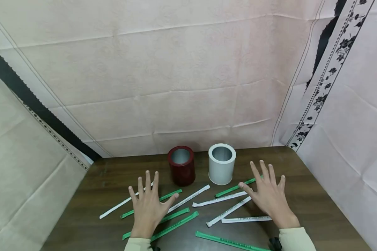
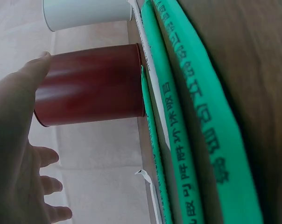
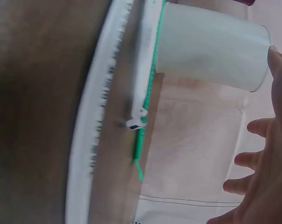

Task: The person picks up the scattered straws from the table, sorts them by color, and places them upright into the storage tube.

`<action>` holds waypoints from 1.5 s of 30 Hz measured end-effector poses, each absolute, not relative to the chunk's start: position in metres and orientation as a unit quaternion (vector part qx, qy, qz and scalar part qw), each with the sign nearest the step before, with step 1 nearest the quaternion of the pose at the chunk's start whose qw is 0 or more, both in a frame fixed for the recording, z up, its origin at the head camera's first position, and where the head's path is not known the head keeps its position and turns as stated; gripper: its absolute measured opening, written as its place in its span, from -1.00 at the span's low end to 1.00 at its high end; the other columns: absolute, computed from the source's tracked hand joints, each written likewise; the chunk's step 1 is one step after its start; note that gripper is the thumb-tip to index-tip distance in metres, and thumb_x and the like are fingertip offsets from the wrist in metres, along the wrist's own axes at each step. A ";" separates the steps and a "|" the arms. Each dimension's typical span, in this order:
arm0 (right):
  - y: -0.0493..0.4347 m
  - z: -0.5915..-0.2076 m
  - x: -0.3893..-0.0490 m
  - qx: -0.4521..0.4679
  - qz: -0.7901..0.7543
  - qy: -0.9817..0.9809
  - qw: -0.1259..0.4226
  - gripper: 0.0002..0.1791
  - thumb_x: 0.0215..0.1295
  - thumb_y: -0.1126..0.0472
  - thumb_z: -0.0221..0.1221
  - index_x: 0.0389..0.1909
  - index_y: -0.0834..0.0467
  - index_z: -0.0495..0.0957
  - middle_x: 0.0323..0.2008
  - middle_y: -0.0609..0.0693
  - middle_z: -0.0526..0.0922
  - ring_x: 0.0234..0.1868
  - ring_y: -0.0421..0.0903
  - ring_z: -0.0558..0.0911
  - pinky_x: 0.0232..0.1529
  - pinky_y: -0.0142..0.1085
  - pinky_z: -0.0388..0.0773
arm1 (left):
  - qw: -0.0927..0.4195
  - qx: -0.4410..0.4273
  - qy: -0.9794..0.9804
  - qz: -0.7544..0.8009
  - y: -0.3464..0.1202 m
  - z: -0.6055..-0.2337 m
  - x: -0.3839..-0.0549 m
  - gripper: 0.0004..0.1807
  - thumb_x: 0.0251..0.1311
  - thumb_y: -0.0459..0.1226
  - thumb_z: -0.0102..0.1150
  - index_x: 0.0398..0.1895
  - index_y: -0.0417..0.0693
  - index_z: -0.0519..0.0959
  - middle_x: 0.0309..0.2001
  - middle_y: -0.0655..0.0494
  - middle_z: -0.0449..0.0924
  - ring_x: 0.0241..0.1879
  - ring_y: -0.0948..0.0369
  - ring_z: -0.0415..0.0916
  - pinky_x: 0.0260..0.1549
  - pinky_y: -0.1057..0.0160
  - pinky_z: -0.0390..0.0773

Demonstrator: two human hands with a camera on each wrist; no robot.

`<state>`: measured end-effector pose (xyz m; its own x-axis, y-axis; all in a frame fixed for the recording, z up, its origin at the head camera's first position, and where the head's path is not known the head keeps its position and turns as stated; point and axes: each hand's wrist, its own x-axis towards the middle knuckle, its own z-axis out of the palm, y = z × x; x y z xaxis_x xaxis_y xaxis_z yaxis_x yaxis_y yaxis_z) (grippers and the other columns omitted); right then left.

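Note:
My left hand [image 1: 148,212] hovers over the left part of the table with its fingers spread, holding nothing. Below and around it lie paper-wrapped straws, such as a green straw [image 1: 176,226] and a white straw [image 1: 114,208]. My right hand [image 1: 271,198], also spread and bare of any object, is above the right part. A white straw [image 1: 246,219] and another white straw [image 1: 228,211] lie near it. Printed characters show on the green wrapper [image 2: 178,154] in the left wrist view. Both hands partly hide straws in the head view.
A dark red cylindrical cup [image 1: 183,171] and a white cup [image 1: 221,172] stand upright side by side at the back of the brown table [image 1: 94,188]. One green straw [image 1: 227,241] lies near the front. Pale cloth [image 1: 176,87] hangs behind and at both sides.

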<state>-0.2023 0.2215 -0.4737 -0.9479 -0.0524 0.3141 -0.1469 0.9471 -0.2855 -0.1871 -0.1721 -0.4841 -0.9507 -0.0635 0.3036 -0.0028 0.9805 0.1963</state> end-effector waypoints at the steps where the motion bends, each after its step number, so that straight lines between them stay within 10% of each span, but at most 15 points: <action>1: 0.221 -0.472 -0.203 0.052 0.162 -0.974 0.153 0.03 0.29 -0.50 -0.04 0.60 -0.05 -0.11 0.55 0.27 -0.07 0.51 0.40 -0.11 0.19 0.59 -0.29 | 0.155 0.016 -0.983 -0.098 -0.172 -0.484 -0.187 0.25 -0.09 0.66 -0.22 0.60 0.16 -0.03 0.60 -0.06 -0.26 0.54 -0.23 -0.26 0.33 -0.41 -0.47; 8: 0.217 -0.449 -0.215 0.081 0.225 -0.961 0.141 0.04 0.29 -0.44 0.04 0.60 -0.03 -0.13 0.55 0.27 -0.07 0.48 0.43 -0.03 0.23 0.53 -0.13 | 0.144 0.018 -0.984 -0.100 -0.170 -0.483 -0.187 0.28 -0.12 0.69 -0.34 0.61 0.15 -0.04 0.60 -0.06 -0.27 0.54 -0.23 -0.30 0.30 -0.31 -0.67; 18: 0.198 -0.417 -0.259 0.170 0.305 -0.932 0.098 -0.05 0.26 -0.39 0.14 0.53 0.03 0.16 0.56 0.05 0.02 0.52 0.21 0.05 0.30 0.36 0.15 | 0.135 0.010 -0.984 -0.115 -0.172 -0.486 -0.184 0.25 -0.08 0.66 -0.23 0.60 0.13 0.01 0.60 -0.09 -0.20 0.52 -0.26 -0.22 0.32 -0.42 -0.47; 35: 0.185 -0.459 -0.305 0.197 0.397 -0.891 0.103 -0.15 0.29 -0.30 0.20 0.50 -0.05 0.20 0.51 -0.07 0.13 0.50 0.11 0.16 0.31 0.29 0.19 | 0.106 0.010 -0.984 -0.140 -0.177 -0.481 -0.178 0.20 0.00 0.63 -0.31 0.61 0.19 -0.12 0.60 -0.06 -0.22 0.52 -0.24 -0.19 0.34 -0.42 -0.34; 45: 0.187 -0.468 -0.305 0.207 0.394 -0.884 0.144 -0.14 0.25 -0.26 0.25 0.49 -0.04 0.22 0.47 -0.10 0.17 0.45 0.06 0.23 0.28 0.23 0.28 | 0.101 -0.022 -0.974 -0.203 -0.180 -0.449 -0.158 -0.01 0.16 0.48 -0.13 0.43 -0.01 0.36 0.41 -0.11 0.33 0.31 -0.15 0.37 0.19 -0.29 0.35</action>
<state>-0.3052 0.1865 -0.4683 -0.8732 -0.2529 0.4166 -0.4788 0.6045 -0.6367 -0.1580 -0.1797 -0.4490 -0.9785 0.0012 0.2061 0.0835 0.9164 0.3914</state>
